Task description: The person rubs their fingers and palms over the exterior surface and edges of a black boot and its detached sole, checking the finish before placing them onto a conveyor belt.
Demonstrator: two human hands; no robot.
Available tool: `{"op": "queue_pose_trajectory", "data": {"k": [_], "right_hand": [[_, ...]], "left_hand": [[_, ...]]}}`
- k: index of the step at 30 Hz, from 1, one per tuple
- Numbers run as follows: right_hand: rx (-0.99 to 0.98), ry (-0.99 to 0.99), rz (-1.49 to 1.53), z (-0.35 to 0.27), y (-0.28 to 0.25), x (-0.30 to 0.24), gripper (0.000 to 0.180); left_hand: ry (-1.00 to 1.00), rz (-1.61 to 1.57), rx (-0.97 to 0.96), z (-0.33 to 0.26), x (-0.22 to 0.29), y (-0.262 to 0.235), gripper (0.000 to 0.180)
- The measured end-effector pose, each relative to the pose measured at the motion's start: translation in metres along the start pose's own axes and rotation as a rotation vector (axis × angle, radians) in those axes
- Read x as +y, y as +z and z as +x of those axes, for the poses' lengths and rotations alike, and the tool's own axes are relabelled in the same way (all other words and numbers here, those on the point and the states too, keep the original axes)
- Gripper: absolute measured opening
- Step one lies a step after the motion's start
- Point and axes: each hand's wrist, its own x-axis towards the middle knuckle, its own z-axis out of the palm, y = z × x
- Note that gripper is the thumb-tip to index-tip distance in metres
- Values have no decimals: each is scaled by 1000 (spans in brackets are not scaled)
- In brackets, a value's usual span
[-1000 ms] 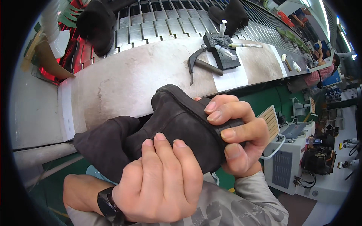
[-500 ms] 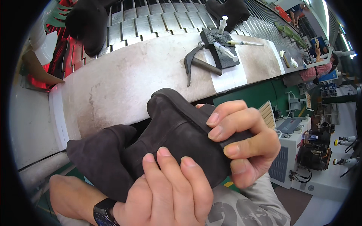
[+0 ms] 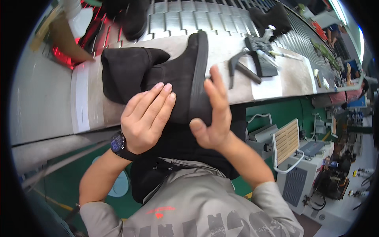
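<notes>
A dark brown ankle boot (image 3: 179, 67) lies on its side across the pale bench. Its shaft is to the left, its thick sole faces right, and the toe is close to the near edge of the bench. My left hand (image 3: 144, 116) rests on the boot's upper with its fingers stretched out side by side. Along the sole, my right hand (image 3: 215, 112) is spread, with the thumb by the toe and the fingers pointing away from me; motion blurs it a little. Neither hand is wrapped around the boot.
Right of the boot is a hammer (image 3: 233, 65) with a curved head. Beyond it a dark block (image 3: 265, 68) bears syringes (image 3: 267, 58). More dark boots (image 3: 133, 21) stand on the metal slat conveyor (image 3: 177, 21) behind. A person (image 3: 349, 93) sits at far right.
The boot has gone from being held up close to me to lying on the bench farther away. My right hand has let go of the sole and spread its fingers. The view has shifted.
</notes>
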Motion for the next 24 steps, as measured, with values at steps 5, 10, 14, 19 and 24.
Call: {"op": "queue_pose_trajectory", "data": {"k": [5, 10, 14, 19, 24], "right_hand": [[-35, 398, -63, -50, 36, -28, 81], [-98, 559, 422, -41, 20, -50, 90], [-426, 333, 17, -2, -30, -50, 80], [-813, -146, -454, 65, -35, -16, 66], [-852, -291, -359, 75, -24, 9, 43]], "left_hand": [[-268, -126, -66, -60, 27, 19, 50], [-538, -353, 78, -56, 58, 41, 106], [-546, -306, 116, -54, 45, 46, 107], [-562, -346, 134, -50, 55, 50, 93], [-592, -316, 126, -49, 56, 54, 85]]}}
